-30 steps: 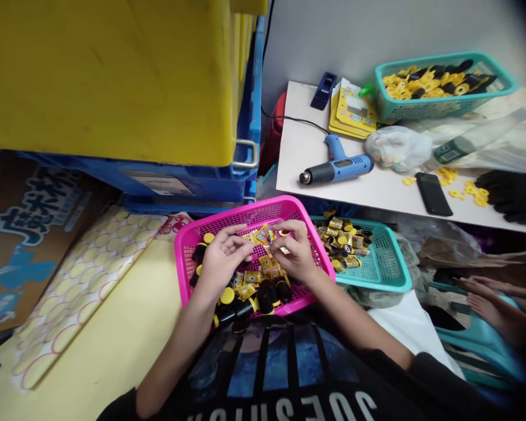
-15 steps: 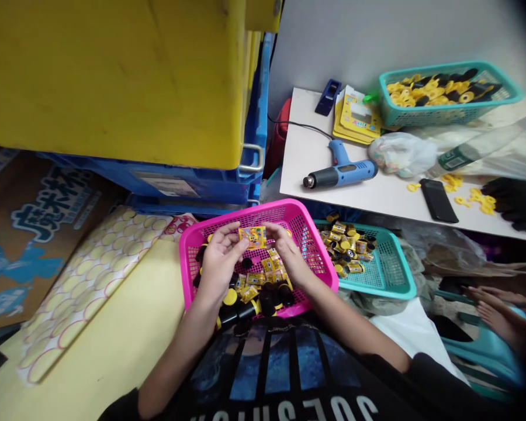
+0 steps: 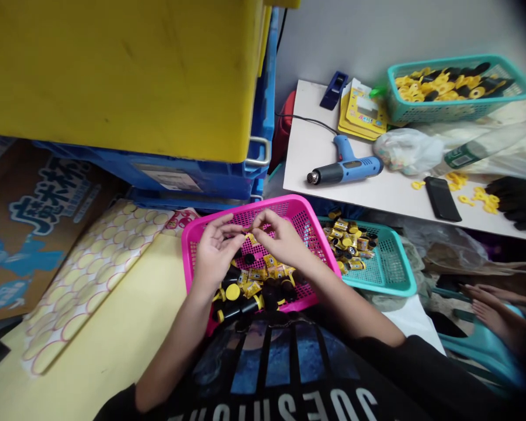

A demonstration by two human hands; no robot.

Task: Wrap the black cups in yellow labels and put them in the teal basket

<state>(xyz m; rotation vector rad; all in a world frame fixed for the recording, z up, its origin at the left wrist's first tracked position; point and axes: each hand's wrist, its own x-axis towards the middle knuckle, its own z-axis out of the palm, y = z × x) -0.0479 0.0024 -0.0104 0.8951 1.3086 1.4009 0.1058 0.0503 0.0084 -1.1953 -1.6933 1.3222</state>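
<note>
Over the pink plastic basket (image 3: 298, 202), my left hand (image 3: 214, 251) and my right hand (image 3: 281, 237) meet fingertip to fingertip. Both pinch a small yellow printed label (image 3: 248, 230), now seen nearly edge-on and mostly covered by the fingers. Below them in the basket lie several yellow printed pieces (image 3: 258, 274) and black cylinders with yellow ends (image 3: 242, 308). A loose round yellow cap (image 3: 232, 292) sits among them. The basket rests close against my front.
To the right stands a teal basket (image 3: 392, 275) of yellow-wrapped pieces. A white table (image 3: 302, 131) carries a blue heat gun (image 3: 353, 169), a black phone (image 3: 442, 199) and another teal basket (image 3: 447, 110). Stacked blue crates (image 3: 219, 178) are at left; another person's feet (image 3: 486, 307) show at right.
The label has turned from facing me flat to nearly edge-on. My right fingers have moved left and closed in on it beside my left fingertips. The view has shifted slightly.
</note>
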